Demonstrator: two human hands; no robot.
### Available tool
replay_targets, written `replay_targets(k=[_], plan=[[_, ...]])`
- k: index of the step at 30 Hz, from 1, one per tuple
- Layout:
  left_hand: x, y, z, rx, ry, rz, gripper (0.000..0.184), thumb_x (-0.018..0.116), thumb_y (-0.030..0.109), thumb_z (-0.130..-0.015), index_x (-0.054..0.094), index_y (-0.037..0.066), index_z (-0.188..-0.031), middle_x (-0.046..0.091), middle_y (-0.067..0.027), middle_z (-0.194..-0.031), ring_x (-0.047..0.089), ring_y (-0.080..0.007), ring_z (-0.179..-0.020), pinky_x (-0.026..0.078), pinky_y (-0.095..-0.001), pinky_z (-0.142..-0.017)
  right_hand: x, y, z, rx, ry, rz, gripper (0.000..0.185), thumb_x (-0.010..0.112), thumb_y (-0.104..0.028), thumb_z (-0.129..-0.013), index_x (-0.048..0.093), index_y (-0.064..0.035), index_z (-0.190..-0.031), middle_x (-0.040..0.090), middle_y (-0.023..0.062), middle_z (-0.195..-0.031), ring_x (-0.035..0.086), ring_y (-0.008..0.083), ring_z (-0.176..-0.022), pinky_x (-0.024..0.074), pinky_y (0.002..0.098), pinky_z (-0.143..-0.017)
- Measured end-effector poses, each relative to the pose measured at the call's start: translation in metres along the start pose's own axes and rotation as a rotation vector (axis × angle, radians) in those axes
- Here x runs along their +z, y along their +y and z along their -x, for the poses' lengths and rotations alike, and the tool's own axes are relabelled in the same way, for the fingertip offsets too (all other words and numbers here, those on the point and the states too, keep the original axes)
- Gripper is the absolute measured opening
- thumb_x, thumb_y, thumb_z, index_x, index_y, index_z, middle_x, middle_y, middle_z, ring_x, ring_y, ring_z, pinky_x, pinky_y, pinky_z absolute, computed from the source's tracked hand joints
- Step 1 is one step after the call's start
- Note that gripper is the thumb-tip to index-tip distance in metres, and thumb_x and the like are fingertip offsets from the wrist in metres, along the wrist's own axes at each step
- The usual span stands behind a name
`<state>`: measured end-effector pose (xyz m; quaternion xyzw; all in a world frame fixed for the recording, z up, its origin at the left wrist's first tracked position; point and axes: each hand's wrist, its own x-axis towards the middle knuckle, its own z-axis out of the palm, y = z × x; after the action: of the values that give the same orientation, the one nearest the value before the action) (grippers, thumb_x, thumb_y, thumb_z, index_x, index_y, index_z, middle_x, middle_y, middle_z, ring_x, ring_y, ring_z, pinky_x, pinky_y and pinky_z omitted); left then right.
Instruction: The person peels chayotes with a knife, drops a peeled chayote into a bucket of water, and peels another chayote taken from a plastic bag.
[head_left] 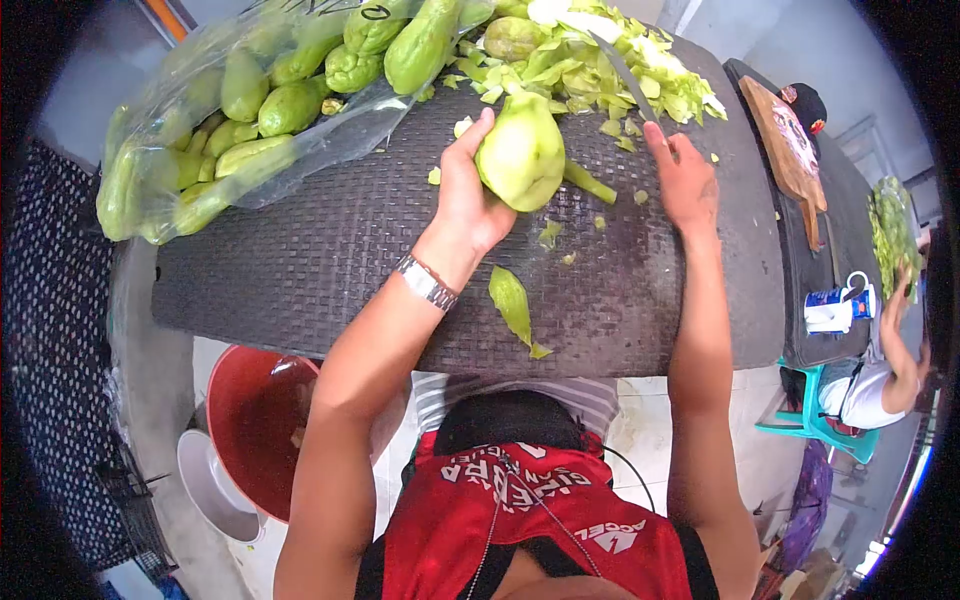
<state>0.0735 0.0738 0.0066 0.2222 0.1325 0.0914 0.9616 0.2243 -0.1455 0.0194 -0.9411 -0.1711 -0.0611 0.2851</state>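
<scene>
My left hand (468,195) is wrapped round a mostly peeled, pale green chayote (524,155), held above the dark woven tabletop (400,200). In my right hand (686,180) is a knife (622,72), its blade pointing away toward a heap of green peelings (600,75). The blade is apart from the chayote. One long strip of peel (512,305) lies on the table between my forearms, and another strip (590,182) lies just right of the chayote. Part of the knife handle is hidden by my fingers.
A clear plastic bag of unpeeled chayotes (290,105) spreads over the table's far left. Below the left edge stand a red tub (240,430) and a white bucket (205,490). At right are a wooden board (785,150), a blue-white mug (838,308) and a seated person (880,385).
</scene>
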Motion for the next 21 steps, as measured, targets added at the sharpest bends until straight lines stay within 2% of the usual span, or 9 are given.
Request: replay_targets(k=[5, 8, 12, 14, 17, 21], plan=[[-0.004, 0.002, 0.0, 0.036, -0.036, 0.009, 0.052, 0.051, 0.046, -0.104, 0.057, 0.005, -0.138, 0.065, -0.0133, -0.132, 0.064, -0.0305, -0.12, 0.049, -0.0485, -0.105, 0.006, -0.039, 0.044, -0.272, -0.119, -0.188, 0.057, 0.068, -0.065, -0.089, 0.066, -0.0082, -0.099, 0.069, 0.0172, -0.073, 0.071, 0.0398, -0.072, 0.0528, 0.048, -0.065], [-0.003, -0.002, 0.008, -0.004, -0.038, 0.029, 0.056, 0.052, 0.05, -0.104, 0.056, 0.006, -0.139, 0.065, -0.0131, -0.133, 0.065, -0.0295, -0.119, 0.05, -0.047, -0.105, 0.012, -0.056, 0.059, -0.509, -0.118, -0.227, 0.056, 0.072, -0.063, -0.086, 0.062, -0.0091, -0.095, 0.065, 0.0119, -0.063, 0.069, 0.0368, -0.062, 0.0525, 0.0459, -0.058], [-0.008, -0.017, -0.001, -0.034, -0.009, 0.029, 0.059, 0.056, 0.052, -0.102, 0.056, 0.006, -0.139, 0.066, -0.0131, -0.129, 0.066, -0.028, -0.115, 0.053, -0.0442, -0.102, 0.014, -0.059, 0.062, -0.573, -0.124, -0.185, 0.057, 0.074, -0.064, -0.083, 0.059, -0.0096, -0.092, 0.063, 0.0073, -0.061, 0.07, 0.0314, -0.058, 0.0533, 0.0436, -0.055], [-0.008, -0.022, -0.001, -0.002, 0.023, 0.032, 0.057, 0.057, 0.051, -0.102, 0.057, 0.006, -0.138, 0.067, -0.0126, -0.128, 0.067, -0.0275, -0.113, 0.053, -0.0441, -0.101, 0.015, -0.058, 0.061, -0.586, -0.12, -0.217, 0.059, 0.075, -0.065, -0.082, 0.059, -0.0094, -0.092, 0.063, 0.007, -0.061, 0.069, 0.0312, -0.058, 0.0532, 0.0433, -0.055], [-0.007, -0.02, 0.002, -0.036, -0.071, 0.011, 0.055, 0.057, 0.049, -0.102, 0.058, 0.006, -0.136, 0.067, -0.0124, -0.126, 0.067, -0.0272, -0.113, 0.053, -0.0438, -0.101, 0.015, -0.056, 0.063, -0.642, -0.099, -0.23, 0.059, 0.075, -0.066, -0.082, 0.059, -0.0096, -0.092, 0.063, 0.0067, -0.061, 0.069, 0.0309, -0.057, 0.0534, 0.0428, -0.054], [-0.006, -0.018, 0.004, -0.017, -0.029, 0.025, 0.053, 0.058, 0.048, -0.101, 0.058, 0.006, -0.135, 0.067, -0.0126, -0.126, 0.066, -0.0274, -0.114, 0.053, -0.0443, -0.102, 0.015, -0.052, 0.059, -0.645, -0.087, -0.217, 0.058, 0.074, -0.066, -0.083, 0.06, -0.0098, -0.092, 0.063, 0.0073, -0.061, 0.069, 0.0316, -0.058, 0.0528, 0.0432, -0.055]])
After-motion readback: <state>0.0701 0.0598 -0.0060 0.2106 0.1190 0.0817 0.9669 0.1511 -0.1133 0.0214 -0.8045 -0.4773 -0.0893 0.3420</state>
